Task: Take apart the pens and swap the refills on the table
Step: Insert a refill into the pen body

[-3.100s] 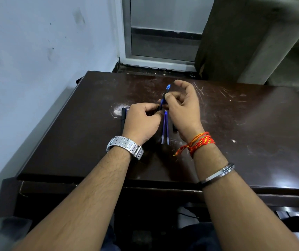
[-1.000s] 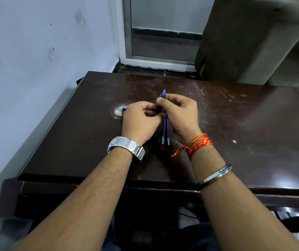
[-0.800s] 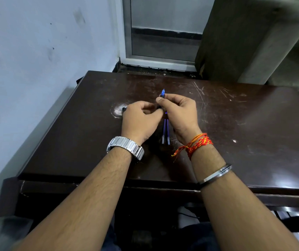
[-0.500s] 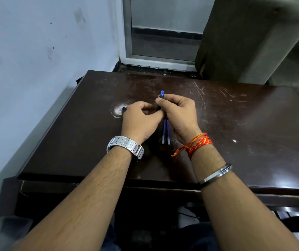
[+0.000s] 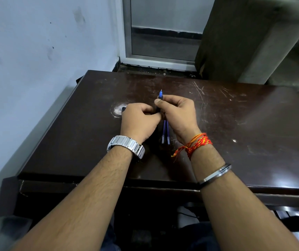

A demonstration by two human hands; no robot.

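Note:
A pen point(image 5: 160, 96) with a blue tip points away from me above the middle of the dark table point(image 5: 235, 124). My right hand point(image 5: 178, 115) pinches it near the tip, and my left hand point(image 5: 138, 120) grips its dark barrel lower down; most of the pen is hidden by my fingers. Two blue refills point(image 5: 165, 132) lie side by side on the table between my wrists. The end of a dark pen part point(image 5: 123, 109) shows just left of my left hand.
A white scuffed patch point(image 5: 117, 110) marks the table left of my hands. A wall runs along the table's left side. A door frame point(image 5: 125, 33) and a dark cabinet point(image 5: 235, 33) stand beyond the far edge.
Since three seconds ago the pen has come down and my right fingers have closed over it. In the last second the hands have hardly moved.

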